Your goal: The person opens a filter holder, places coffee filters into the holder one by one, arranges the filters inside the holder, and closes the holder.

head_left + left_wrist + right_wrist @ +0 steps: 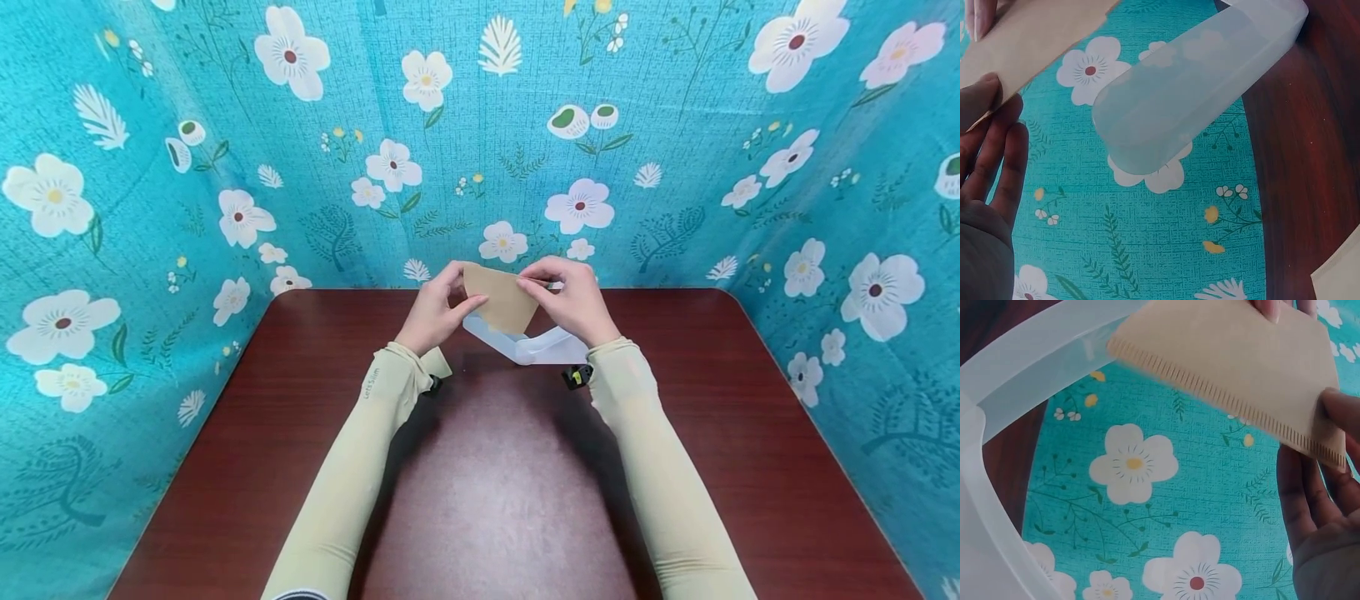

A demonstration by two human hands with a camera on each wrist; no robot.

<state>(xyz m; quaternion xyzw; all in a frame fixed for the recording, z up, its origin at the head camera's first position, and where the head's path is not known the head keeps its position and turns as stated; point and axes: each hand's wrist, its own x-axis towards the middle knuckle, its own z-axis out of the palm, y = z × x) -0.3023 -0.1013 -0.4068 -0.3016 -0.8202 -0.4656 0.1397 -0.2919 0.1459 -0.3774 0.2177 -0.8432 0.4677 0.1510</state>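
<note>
A tan paper coffee filter point(501, 302) with a crimped seam is held up between both hands. The left hand point(435, 307) pinches its left side between thumb and fingers. On the other side, the right hand point(573, 296) pinches it near the seam, which shows clearly on the filter point(1235, 375) in the right wrist view. Behind and below the filter is a translucent white plastic container point(521, 343), bent in a V shape; the left wrist view shows one long arm of this container point(1191, 87). Its far part is hidden by the filter and hands.
Another tan paper piece point(437, 363) lies on the dark red-brown table point(480, 500), partly behind the left wrist. Turquoise flowered cloth point(465, 167) hangs close behind the table's back edge and along both sides.
</note>
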